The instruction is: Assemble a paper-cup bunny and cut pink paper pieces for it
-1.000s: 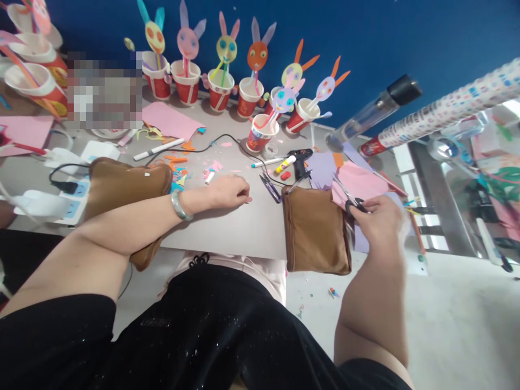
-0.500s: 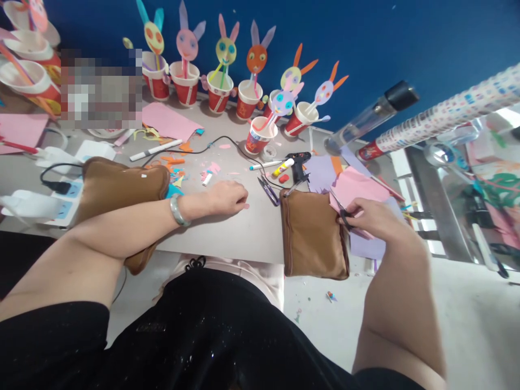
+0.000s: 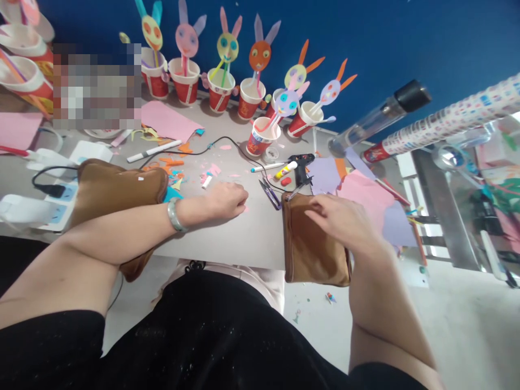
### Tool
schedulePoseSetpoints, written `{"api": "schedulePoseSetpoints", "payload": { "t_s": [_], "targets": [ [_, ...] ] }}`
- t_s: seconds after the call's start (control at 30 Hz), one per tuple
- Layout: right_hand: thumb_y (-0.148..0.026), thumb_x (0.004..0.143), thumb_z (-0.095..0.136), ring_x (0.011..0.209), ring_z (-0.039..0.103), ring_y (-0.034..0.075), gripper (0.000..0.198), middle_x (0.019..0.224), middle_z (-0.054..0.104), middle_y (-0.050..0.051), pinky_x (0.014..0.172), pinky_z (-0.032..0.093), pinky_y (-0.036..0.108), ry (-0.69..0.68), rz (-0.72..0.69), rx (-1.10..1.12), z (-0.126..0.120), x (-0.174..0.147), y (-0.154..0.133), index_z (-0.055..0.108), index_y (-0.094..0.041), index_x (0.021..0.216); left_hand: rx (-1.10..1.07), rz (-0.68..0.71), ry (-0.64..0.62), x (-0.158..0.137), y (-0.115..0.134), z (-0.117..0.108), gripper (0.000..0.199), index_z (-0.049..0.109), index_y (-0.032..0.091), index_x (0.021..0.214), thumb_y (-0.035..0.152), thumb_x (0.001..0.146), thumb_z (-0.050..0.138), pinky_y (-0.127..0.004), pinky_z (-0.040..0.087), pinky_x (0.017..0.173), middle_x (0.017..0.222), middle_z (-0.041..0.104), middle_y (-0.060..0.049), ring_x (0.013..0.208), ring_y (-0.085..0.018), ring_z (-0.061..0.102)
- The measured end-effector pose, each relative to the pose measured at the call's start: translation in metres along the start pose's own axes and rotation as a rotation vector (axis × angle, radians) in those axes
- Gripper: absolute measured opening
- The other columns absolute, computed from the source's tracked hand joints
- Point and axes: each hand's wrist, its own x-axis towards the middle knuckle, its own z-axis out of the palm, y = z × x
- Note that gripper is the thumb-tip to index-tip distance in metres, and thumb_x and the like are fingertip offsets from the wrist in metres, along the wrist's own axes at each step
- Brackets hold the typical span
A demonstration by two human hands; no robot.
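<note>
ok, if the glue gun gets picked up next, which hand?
Probably the right hand: it's over the brown cushion, nearer the glue gun, with nothing visible in it. The left hand is farther off, with the purple scissors roughly between.

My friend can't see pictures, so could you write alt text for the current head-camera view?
A person's right hand, seemingly empty, is over a brown cushion at a cluttered table, while the left hand is curled near pink scraps. Behind them, rabbit figures stand in red-and-white cups against a blue wall.
</note>
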Motion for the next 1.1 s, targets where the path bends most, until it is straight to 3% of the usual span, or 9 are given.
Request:
{"api": "schedulePoseSetpoints", "payload": {
  "t_s": [0.13, 0.2, 0.33, 0.47, 0.6, 0.83, 0.97, 1.1],
  "targets": [
    [-0.031, 0.099, 0.049, 0.087, 0.071, 0.023, 0.028, 0.105, 0.078, 0.007, 0.066, 0.036, 0.032, 0.097, -0.151, -0.029, 0.01, 0.025, -0.042, 0.067, -0.023, 0.119, 0.115, 0.077, 0.045, -0.006, 0.005, -0.014, 0.027, 0.073, 0.013, 0.1, 0.028, 0.096, 0.051, -0.033, 0.043, 0.067, 0.101, 0.072, -0.012, 0.084, -0.022, 0.067],
    [-0.029, 0.102, 0.044, 0.084, 0.072, 0.025, 0.037, 0.103, 0.078, 0.011, 0.063, 0.034, 0.032, 0.09, -0.195, -0.132, 0.012, 0.043, -0.062, 0.06, -0.019, 0.133, 0.171, 0.211, 0.092, -0.008, 0.01, -0.017, 0.024, 0.074, 0.013, 0.095, 0.026, 0.096, 0.053, -0.034, 0.045, 0.073, 0.095, 0.072, -0.011, 0.087, -0.022, 0.066],
    [-0.014, 0.101, 0.033, 0.085, 0.073, 0.028, 0.043, 0.1, 0.077, 0.018, 0.063, 0.036, 0.033, 0.118, -0.247, -0.252, 0.013, 0.08, -0.088, 0.054, -0.011, 0.14, 0.275, 0.421, 0.122, -0.012, 0.015, -0.009, 0.02, 0.073, 0.015, 0.085, 0.009, 0.09, 0.055, -0.036, 0.043, 0.078, 0.087, 0.072, -0.008, 0.09, -0.022, 0.065],
    [-0.006, 0.097, 0.034, 0.087, 0.074, 0.031, 0.039, 0.097, 0.075, 0.021, 0.065, 0.039, 0.034, 0.109, -0.284, -0.287, 0.012, 0.106, -0.099, 0.062, -0.005, 0.124, 0.352, 0.403, 0.037, -0.017, 0.016, 0.005, 0.021, 0.073, 0.015, 0.084, 0.003, 0.084, 0.056, -0.038, 0.042, 0.076, 0.089, 0.071, -0.01, 0.087, -0.023, 0.064],
    [-0.003, 0.093, 0.034, 0.088, 0.073, 0.031, 0.036, 0.097, 0.075, 0.023, 0.066, 0.042, 0.035, 0.086, -0.308, -0.275, 0.01, 0.115, -0.106, 0.067, -0.004, 0.11, 0.361, 0.363, 0.043, -0.024, 0.016, 0.013, 0.017, 0.072, 0.012, 0.096, 0.01, 0.088, 0.057, -0.042, 0.044, 0.081, 0.103, 0.068, -0.013, 0.093, -0.026, 0.062],
    [-0.004, 0.092, 0.036, 0.082, 0.071, 0.03, 0.035, 0.09, 0.075, 0.02, 0.066, 0.039, 0.036, 0.13, -0.378, -0.239, 0.012, 0.114, -0.111, 0.067, -0.007, 0.108, 0.293, 0.279, -0.066, -0.031, 0.028, -0.003, 0.034, 0.07, 0.006, 0.112, 0.032, 0.092, 0.062, -0.046, 0.048, 0.08, 0.126, 0.06, -0.023, 0.113, -0.038, 0.058],
    [-0.021, 0.096, 0.046, 0.077, 0.069, 0.026, 0.025, 0.087, 0.077, 0.014, 0.065, 0.037, 0.033, 0.27, -0.377, -0.098, 0.019, 0.113, -0.105, 0.069, -0.013, 0.103, 0.23, 0.263, -0.114, -0.032, 0.033, -0.013, 0.04, 0.071, 0.006, 0.112, 0.04, 0.094, 0.061, -0.045, 0.048, 0.085, 0.133, 0.057, -0.022, 0.117, -0.038, 0.056],
    [-0.031, 0.094, 0.052, 0.067, 0.067, 0.018, 0.023, 0.078, 0.075, 0.006, 0.064, 0.041, 0.029, 0.489, -0.35, 0.288, 0.022, 0.105, -0.091, 0.066, -0.016, 0.104, 0.237, 0.276, -0.068, -0.031, 0.031, -0.005, 0.046, 0.071, 0.006, 0.114, 0.046, 0.093, 0.062, -0.047, 0.044, 0.093, 0.128, 0.061, -0.021, 0.118, -0.038, 0.055]
  ]
}}
